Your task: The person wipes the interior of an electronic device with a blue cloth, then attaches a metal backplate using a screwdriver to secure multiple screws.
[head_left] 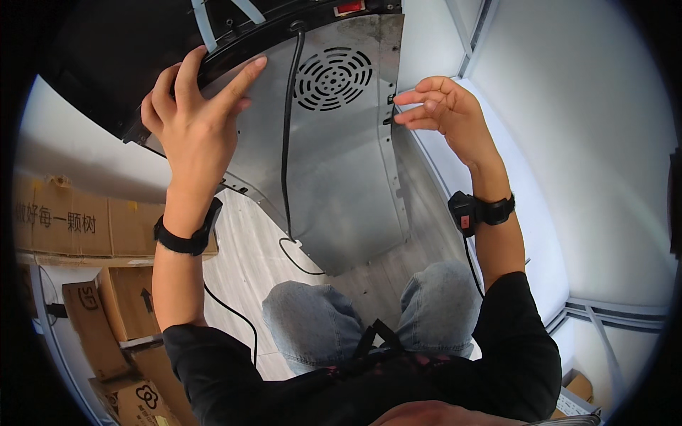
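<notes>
A large grey metal panel [341,177] with a round slotted vent [334,79] stands upright before me, joined at its top to a black appliance body [128,64]. My left hand [195,117] is open, its fingers spread against the curved black edge at the panel's upper left. Just off the panel's right edge, my right hand [455,117] is open with bent fingers apart. Its fingertips are close to small dark slots in that edge; whether they touch cannot be told. A black cable [288,142] hangs down the panel from a hole near the top.
Cardboard boxes [74,220] are stacked at the left. White wall panels with metal frame bars [477,35] rise close on the right. Two pale strips [204,25] lie over the black body. Beneath is a grey wood-look floor [245,241], with my knees [312,319] near the panel.
</notes>
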A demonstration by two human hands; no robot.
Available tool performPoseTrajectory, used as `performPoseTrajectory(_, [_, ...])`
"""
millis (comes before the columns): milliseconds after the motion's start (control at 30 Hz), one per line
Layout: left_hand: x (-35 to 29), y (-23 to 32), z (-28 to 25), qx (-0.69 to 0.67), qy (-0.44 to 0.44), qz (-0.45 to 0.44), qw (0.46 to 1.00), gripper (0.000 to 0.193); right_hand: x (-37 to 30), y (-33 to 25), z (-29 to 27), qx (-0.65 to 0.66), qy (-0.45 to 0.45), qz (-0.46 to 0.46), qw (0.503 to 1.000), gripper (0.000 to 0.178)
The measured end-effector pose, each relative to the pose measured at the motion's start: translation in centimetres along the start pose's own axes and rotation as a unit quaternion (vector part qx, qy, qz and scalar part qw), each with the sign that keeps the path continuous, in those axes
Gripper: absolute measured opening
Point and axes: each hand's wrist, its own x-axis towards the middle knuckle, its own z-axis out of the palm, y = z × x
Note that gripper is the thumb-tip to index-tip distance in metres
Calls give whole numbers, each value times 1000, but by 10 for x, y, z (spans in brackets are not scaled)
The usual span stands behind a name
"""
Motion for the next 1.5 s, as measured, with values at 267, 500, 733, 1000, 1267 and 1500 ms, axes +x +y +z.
performPoseTrajectory(267, [-2, -1, 0, 0, -4, -6, 1000, 43, -6, 14, 6, -5, -30, 16, 999, 15])
performPoseTrajectory(500, [0, 1, -1, 0, -27, -19, 999, 40, -4, 37, 6, -42, -3, 43, 998, 21])
performPoseTrajectory(733, [-2, 1, 1, 6, -11, -12, 1000, 42, -4, 19, 21, -26, 10, 13, 1000, 21])
performPoseTrajectory(1000, [2, 1, 1, -8, 0, -9, 1000, 46, 26, 12, 38, 35, 166, -193, 966, 17])
performPoseTrajectory(1267, [3, 3, -3, -3, -12, -7, 1000, 44, 53, 25, 50, 34, 246, -250, 936, 8])
performPoseTrajectory(1500, [1, 2, -2, -7, -12, -11, 1000, 43, 55, 17, 54, 1, 276, -232, 933, 5])
